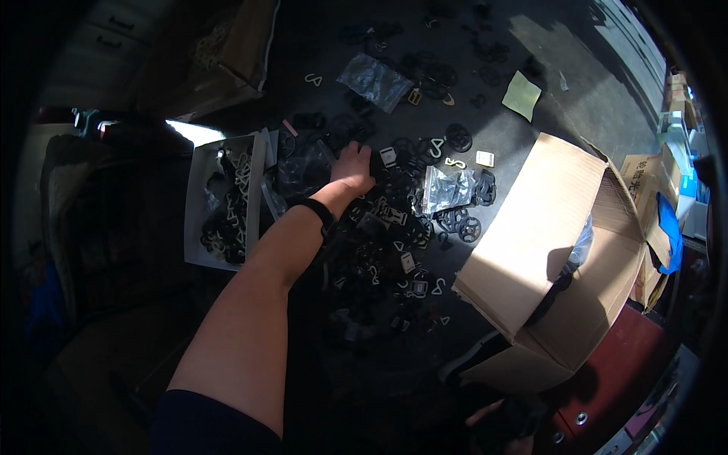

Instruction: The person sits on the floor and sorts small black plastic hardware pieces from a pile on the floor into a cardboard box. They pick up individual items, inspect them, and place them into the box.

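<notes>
My left hand, with a black band on the wrist, reaches down to the pile of small black and pale plastic parts on the dark floor. Its fingertips are among the parts, and whether it grips one cannot be told. A clear plastic bag lies just left of the hand, and another clear bag lies to its right. White hook-shaped pieces and black ring-shaped parts are scattered about. In the dark lower right, part of what looks like my right hand shows; its fingers are unclear.
A white box with hooks and black parts stands left of my forearm. On the right is an open cardboard box, beside a red surface. A brown box is at the upper left. A yellowish sheet lies on the floor.
</notes>
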Demonstrator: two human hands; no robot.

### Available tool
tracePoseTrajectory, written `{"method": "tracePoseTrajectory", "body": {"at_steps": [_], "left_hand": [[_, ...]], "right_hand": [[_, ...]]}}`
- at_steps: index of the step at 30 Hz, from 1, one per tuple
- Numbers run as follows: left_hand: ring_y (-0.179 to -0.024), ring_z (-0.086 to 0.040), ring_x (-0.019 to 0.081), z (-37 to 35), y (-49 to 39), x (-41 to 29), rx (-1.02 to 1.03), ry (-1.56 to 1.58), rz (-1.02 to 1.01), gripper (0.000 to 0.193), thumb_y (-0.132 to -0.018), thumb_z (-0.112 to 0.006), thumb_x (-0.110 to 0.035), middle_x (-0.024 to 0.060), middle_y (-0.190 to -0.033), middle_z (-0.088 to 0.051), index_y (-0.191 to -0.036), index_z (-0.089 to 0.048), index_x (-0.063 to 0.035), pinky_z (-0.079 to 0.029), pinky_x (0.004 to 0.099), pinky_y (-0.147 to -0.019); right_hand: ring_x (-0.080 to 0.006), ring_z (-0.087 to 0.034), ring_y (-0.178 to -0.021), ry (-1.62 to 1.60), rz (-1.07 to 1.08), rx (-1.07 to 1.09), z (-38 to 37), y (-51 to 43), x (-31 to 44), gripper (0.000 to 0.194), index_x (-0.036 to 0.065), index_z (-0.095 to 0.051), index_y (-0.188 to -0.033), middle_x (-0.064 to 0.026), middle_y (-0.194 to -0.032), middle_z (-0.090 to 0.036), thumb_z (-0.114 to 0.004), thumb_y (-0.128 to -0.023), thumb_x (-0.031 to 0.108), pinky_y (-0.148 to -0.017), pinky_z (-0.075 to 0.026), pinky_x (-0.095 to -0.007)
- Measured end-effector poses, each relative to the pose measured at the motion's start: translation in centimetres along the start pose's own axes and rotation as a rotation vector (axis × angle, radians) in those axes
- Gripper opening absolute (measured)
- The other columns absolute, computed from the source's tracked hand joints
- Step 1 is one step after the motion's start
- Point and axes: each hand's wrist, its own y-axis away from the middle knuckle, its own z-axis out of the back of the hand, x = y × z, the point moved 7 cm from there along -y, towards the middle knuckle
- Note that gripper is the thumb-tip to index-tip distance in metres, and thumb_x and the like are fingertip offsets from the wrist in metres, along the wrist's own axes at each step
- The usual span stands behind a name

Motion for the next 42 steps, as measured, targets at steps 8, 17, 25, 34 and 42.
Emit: {"method": "tracePoseTrajectory", "body": {"at_steps": [8, 17, 25, 34, 42], "left_hand": [[-0.108, -0.047, 0.0352, -0.6, -0.9, -0.5, -0.027, 0.128, 0.19, 0.065, -0.062, -0.079, -0.024, 0.017, -0.114, -0.049, -0.113, -0.045, -0.0018, -0.045, 0.0421, -0.087], [-0.089, -0.06, 0.0291, 0.9, 0.8, 1.5, -0.119, 0.612, -0.177, 0.039, -0.071, -0.065, -0.009, 0.0166, -0.098, -0.062, -0.109, -0.055, -0.0053, -0.047, 0.0356, -0.075], [-0.092, -0.056, 0.0191, -1.6, 1.7, 3.1, 0.374, 0.675, -0.042, 0.044, -0.068, -0.056, 0.001, 0.0109, -0.103, -0.06, -0.112, -0.055, -0.0028, -0.046, 0.0304, -0.078], [-0.1, -0.053, 0.0277, -5.2, 8.5, -0.9, 0.554, 0.291, -0.357, 0.05, -0.064, -0.056, -0.003, 0.0141, -0.107, -0.053, -0.114, -0.054, -0.0081, -0.045, 0.0353, -0.086], [-0.087, -0.054, 0.0299, -3.1, 12.9, -1.0, 0.181, 0.015, -0.676, 0.019, -0.072, -0.057, -0.01, 0.0093, -0.09, -0.051, -0.091, -0.055, -0.0079, -0.047, 0.0391, -0.072]], "right_hand": [[-0.0124, -0.053, -0.057, -0.002, -0.05, -0.018, 0.1, 0.0, -0.4, 0.07, -0.003, -0.037, -0.122, -0.0234, -0.101, -0.056, -0.071, -0.074, 0.035, -0.047, -0.043, -0.0195], [-0.0115, -0.053, -0.058, 0.017, -0.017, -0.013, 0.3, 0.3, -0.1, 0.07, -0.003, -0.038, -0.122, -0.0227, -0.102, -0.056, -0.07, -0.074, 0.036, -0.048, -0.042, -0.019], [-0.0129, -0.054, -0.061, 0.027, 0.006, -0.09, 0.2, -0.2, -0.3, 0.067, -0.003, -0.039, -0.12, -0.022, -0.101, -0.057, -0.07, -0.074, 0.034, -0.05, -0.043, -0.0194], [-0.0114, -0.053, -0.06, 0.061, -0.109, -0.126, 1.0, -1.3, -2.7, 0.056, -0.004, -0.044, -0.116, -0.0189, -0.099, -0.059, -0.068, -0.075, 0.027, -0.047, -0.04, -0.0191], [-0.0145, -0.059, -0.065, 0.122, -0.18, -0.125, 1.9, -1.3, -3.8, 0.066, -0.002, -0.044, -0.113, -0.0203, -0.092, -0.058, -0.07, -0.07, 0.04, -0.044, -0.046, -0.0189]]}}
